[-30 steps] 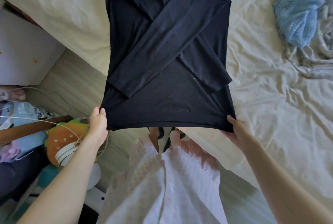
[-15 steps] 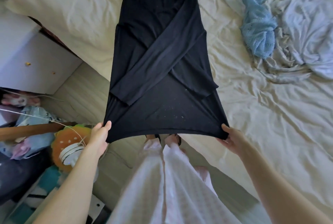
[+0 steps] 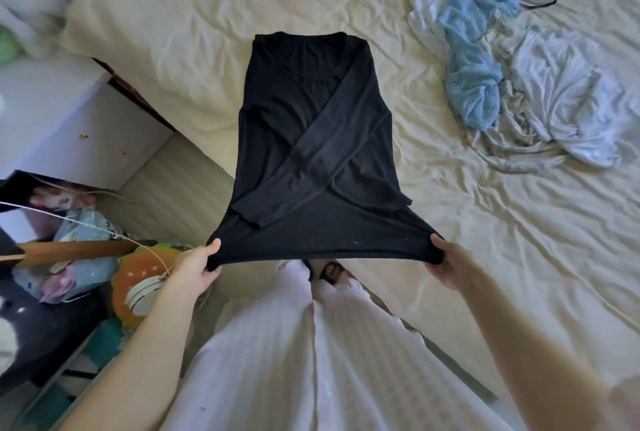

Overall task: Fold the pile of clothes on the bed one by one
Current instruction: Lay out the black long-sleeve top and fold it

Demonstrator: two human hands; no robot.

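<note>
The left hand (image 3: 194,266) and right hand (image 3: 446,266) each pinch a near hem corner of the black top (image 3: 311,139), whose long axis runs straight away across the bed (image 3: 502,222), collar farthest.

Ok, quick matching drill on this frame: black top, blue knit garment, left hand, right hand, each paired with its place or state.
Things:
1. black top
2. blue knit garment
3. left hand
4. right hand

States:
A. crumpled in the pile on the bed
B. grips the right hem corner
C. sleeves crossed over the front
D. grips the left hem corner

Pairs: 1-C, 2-A, 3-D, 4-B
</note>
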